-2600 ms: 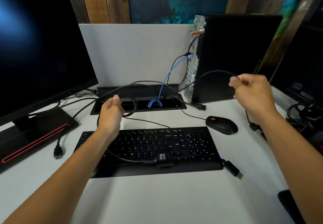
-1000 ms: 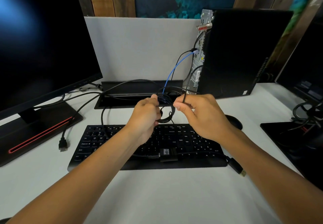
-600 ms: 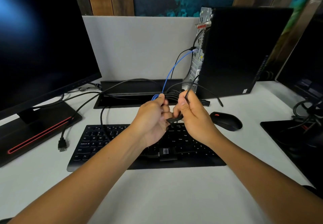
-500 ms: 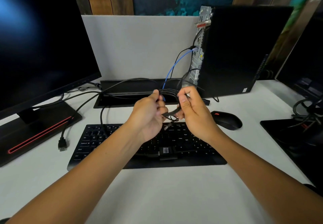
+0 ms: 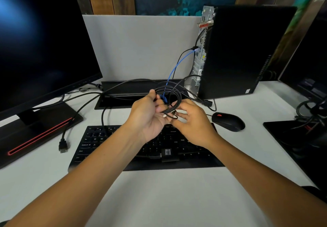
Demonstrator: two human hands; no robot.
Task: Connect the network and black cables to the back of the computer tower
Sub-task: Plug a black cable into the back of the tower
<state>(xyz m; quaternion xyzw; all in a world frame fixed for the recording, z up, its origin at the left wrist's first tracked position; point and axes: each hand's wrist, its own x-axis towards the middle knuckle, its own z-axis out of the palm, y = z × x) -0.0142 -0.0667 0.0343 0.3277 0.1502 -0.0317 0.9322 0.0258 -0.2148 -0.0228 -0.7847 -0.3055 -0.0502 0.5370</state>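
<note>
Both hands meet above the keyboard (image 5: 113,143), the left hand (image 5: 148,117) and right hand (image 5: 192,122) holding a coiled cable (image 5: 169,99) between them. The computer tower (image 5: 247,53) stands behind and right; the mouse (image 5: 228,121) lies just right, the monitor (image 5: 40,46) far left, the cable tray (image 5: 127,88) behind.

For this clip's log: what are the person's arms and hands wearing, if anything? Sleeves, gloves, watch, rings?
Nothing shows. The left hand and right hand are bare, without gloves, and no rings are visible on the fingers that show. Both forearms are uncovered up to the frame edge: no sleeve, watch, or wristband is in view.
</note>
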